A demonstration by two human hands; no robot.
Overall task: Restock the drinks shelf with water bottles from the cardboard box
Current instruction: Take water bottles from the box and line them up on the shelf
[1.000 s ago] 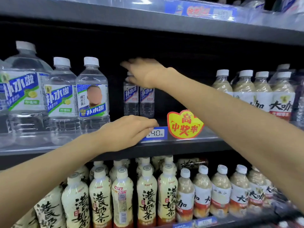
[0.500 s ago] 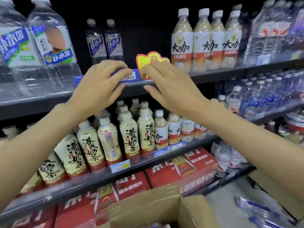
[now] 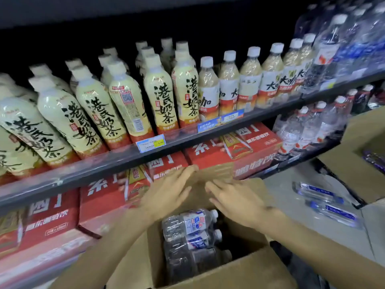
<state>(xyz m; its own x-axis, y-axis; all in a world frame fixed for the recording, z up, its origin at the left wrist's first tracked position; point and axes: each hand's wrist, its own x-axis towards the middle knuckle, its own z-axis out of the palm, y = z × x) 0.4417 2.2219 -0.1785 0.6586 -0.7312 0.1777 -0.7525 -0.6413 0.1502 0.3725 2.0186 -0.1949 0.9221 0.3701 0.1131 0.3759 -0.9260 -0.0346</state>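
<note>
- Left hand [image 3: 168, 195]: forearm enters from the lower left, hand reaches forward over the open cardboard box [image 3: 239, 270]. Palm down, fingers straight and close together, holding nothing.
- Right hand [image 3: 237, 202]: forearm comes in from the lower right, hand also over the box, palm down, fingers spread a little and pointing left toward the other hand. Empty.
- The two hands' fingertips are near each other but apart, above the box's far flap. Both blurred.
- Water bottles [image 3: 189, 224]: several lie on their sides inside the box, white caps pointing right, just below the hands. Neither hand touches them.
- Two more bottles in blue labels [image 3: 320, 193] lie on the floor right of the box.
- Shelf [image 3: 125, 158] ahead carries cream milk tea bottles [image 3: 160, 97] on the left and red-banded bottles [image 3: 229, 84] on the right.
- Red cartons [image 3: 235, 149] sit beneath that shelf, behind the box.
</note>
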